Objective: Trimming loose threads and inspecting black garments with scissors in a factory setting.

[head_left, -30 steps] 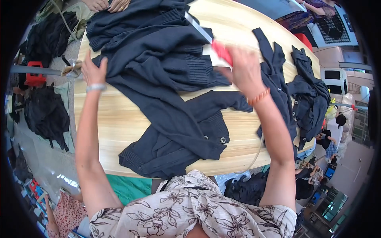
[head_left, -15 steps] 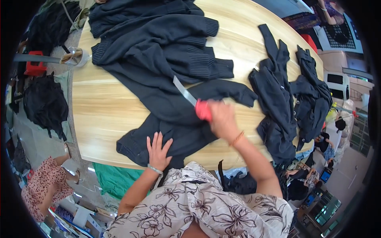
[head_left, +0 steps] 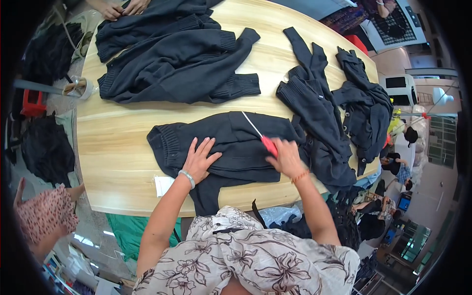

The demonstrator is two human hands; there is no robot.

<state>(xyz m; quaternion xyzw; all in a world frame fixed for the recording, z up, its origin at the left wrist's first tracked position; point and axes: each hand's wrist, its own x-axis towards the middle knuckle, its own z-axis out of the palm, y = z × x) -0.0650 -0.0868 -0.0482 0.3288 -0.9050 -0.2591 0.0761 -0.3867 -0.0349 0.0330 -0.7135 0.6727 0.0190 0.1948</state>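
- A dark knit sweater [head_left: 241,147] lies folded flat across the near middle of a wood-grain table [head_left: 115,132], its ribbed hem [head_left: 167,145] toward the left, its right end close against another garment and one dark piece hanging toward the near edge.
- The worker's left hand [head_left: 199,157] presses down on the sweater's left half, palm down, fingers apart and gripping nothing; a pale bracelet [head_left: 187,179] circles the wrist.
- The right hand [head_left: 286,158], blurred, is clamped around a red-handled tool [head_left: 269,146] over the sweater's right half, its thin, pale blade slanting far and left; whether the blade touches the knit cannot be told.
- A white slip [head_left: 163,186] rests on the wood beside the sweater's near left corner.
- To the right, two more dark garments [head_left: 314,103] stretch lengthwise, side by side.
- At far left, dark sweaters [head_left: 167,69] lie in overlapping layers, a co-worker's hands [head_left: 123,9] at their far end.
- A clear container [head_left: 81,89] stands at the table's left edge; beyond it, on the floor, sits a red stool [head_left: 33,103].
- Green cloth [head_left: 123,231] shows below the near edge.
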